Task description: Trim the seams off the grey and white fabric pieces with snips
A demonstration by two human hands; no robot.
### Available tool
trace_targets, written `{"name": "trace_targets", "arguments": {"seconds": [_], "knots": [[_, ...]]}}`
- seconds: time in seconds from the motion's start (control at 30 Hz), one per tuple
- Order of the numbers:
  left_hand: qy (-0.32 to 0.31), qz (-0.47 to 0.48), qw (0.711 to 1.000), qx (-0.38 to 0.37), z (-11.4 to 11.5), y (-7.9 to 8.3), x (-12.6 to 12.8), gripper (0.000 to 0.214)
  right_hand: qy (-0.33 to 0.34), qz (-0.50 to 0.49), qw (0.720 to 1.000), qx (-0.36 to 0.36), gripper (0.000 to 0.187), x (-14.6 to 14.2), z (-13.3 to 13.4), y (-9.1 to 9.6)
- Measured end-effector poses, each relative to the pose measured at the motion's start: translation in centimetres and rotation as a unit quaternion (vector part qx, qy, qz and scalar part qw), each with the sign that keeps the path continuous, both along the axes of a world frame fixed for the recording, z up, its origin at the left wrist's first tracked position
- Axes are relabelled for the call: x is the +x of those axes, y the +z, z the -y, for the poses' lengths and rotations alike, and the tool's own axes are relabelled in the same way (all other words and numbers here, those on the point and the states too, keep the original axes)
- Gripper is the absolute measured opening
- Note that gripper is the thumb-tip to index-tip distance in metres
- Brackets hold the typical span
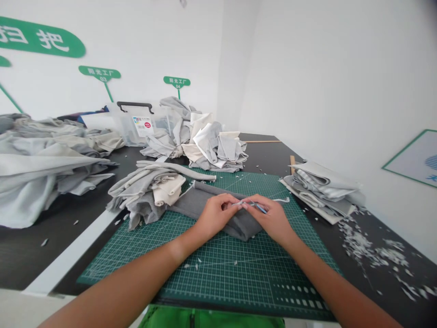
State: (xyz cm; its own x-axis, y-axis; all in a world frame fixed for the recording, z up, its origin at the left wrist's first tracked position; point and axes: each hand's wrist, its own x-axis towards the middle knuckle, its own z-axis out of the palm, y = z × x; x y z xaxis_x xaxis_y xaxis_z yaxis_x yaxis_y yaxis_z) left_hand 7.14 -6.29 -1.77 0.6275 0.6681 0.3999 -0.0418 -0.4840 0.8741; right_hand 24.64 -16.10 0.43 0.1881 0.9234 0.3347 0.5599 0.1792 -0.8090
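Observation:
A dark grey piece of cloth (201, 200) lies across the green cutting mat (218, 269), partly under my hands. My left hand (216, 212) is closed, pinching the cloth's edge between thumb and fingers. My right hand (273, 217) is closed too, its fingertips meeting the left ones at that edge. Between the right fingers shows a slim blue tool (261, 208); its working end is hidden, so its kind is unclear. A pale strip (282, 200) sticks out beyond the right hand. Left of the cloth, and touching it, is a heap of grey and cream fabric (146, 191).
Fabric piles lie at the far left (44, 168) and at the back (211, 141), beside a clear lidded box (128, 125). Folded cloths (321, 187) are stacked right of the mat. Pale scraps (368, 248) litter the black table's right side, close to the wall.

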Motion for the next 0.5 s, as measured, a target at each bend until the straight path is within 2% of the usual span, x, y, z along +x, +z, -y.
{"name": "trace_targets", "arguments": {"seconds": [0.1,0.3,0.5], "knots": [[0.012,0.001,1.0,0.009,0.11,0.14,0.09,0.027,-0.024,0.015,1.0,0.006,0.018,-0.02,0.18,0.15],[-0.046,0.047,0.996,-0.061,0.08,0.26,0.24,0.03,-0.026,-0.007,1.0,0.009,0.019,0.01,0.21,0.4],[-0.016,0.05,0.997,-0.053,-0.09,-0.08,0.15,0.024,-0.018,-0.018,0.999,0.02,0.015,0.01,-0.08,0.13]]}}
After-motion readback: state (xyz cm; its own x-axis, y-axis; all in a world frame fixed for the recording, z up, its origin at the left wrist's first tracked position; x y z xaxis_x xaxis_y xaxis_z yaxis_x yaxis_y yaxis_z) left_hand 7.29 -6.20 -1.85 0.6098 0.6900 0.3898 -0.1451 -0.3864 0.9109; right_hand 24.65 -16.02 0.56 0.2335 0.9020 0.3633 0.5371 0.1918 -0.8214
